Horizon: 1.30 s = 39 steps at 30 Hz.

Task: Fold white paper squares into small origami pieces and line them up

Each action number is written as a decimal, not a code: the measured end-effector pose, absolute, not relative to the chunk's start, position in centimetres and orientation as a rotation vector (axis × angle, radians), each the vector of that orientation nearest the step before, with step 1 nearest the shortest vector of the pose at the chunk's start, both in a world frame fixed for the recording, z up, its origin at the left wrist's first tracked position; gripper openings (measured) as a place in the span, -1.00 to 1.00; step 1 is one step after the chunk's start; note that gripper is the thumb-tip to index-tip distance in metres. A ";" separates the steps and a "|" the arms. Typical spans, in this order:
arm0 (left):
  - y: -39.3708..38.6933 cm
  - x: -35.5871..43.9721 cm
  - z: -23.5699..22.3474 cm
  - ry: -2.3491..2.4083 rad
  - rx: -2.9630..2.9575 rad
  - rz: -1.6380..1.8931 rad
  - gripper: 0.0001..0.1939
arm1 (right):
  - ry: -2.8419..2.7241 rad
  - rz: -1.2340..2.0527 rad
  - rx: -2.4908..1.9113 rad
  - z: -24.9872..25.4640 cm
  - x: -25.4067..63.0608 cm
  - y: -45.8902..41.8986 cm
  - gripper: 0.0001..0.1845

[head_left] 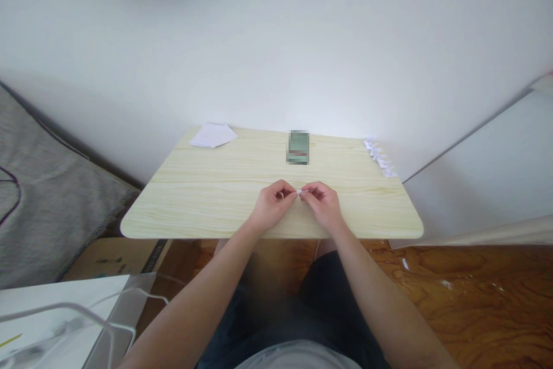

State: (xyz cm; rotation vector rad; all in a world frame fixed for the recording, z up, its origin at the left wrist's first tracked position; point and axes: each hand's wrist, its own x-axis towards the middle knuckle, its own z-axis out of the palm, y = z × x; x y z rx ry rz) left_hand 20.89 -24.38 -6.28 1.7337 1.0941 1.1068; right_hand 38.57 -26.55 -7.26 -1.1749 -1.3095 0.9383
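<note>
A small piece of white paper is pinched between my two hands, above the front half of the wood-patterned table. My left hand grips its left end with thumb and forefinger. At the right end, the fingertips of my right hand are closed on the same piece. Most of the paper is hidden by the fingers, so its exact shape cannot be made out. Beyond the hands lies a blurred green rectangular object.
White paper sheets lie at the table's back left corner. Several small folded white papers line the right edge. A white wall rises behind. At lower left are a cardboard box, a white surface and cables.
</note>
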 end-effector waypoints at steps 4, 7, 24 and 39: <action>-24.5 21.0 -6.3 1.124 1.789 1.099 -0.88 | -1.340 0.912 -1.170 -7.2 38.6 -26.6 -0.86; -24.5 21.0 -6.3 1.126 1.822 1.073 -0.90 | -1.335 0.926 -1.155 -7.2 38.5 -26.6 -0.89; -25.2 21.2 -5.6 1.161 1.922 1.059 -0.91 | -1.286 0.982 -1.122 -7.2 38.6 -26.5 -0.83; -25.4 21.1 -6.2 1.164 2.121 1.027 -0.86 | -1.182 0.937 -1.150 -7.9 38.5 -26.0 -0.84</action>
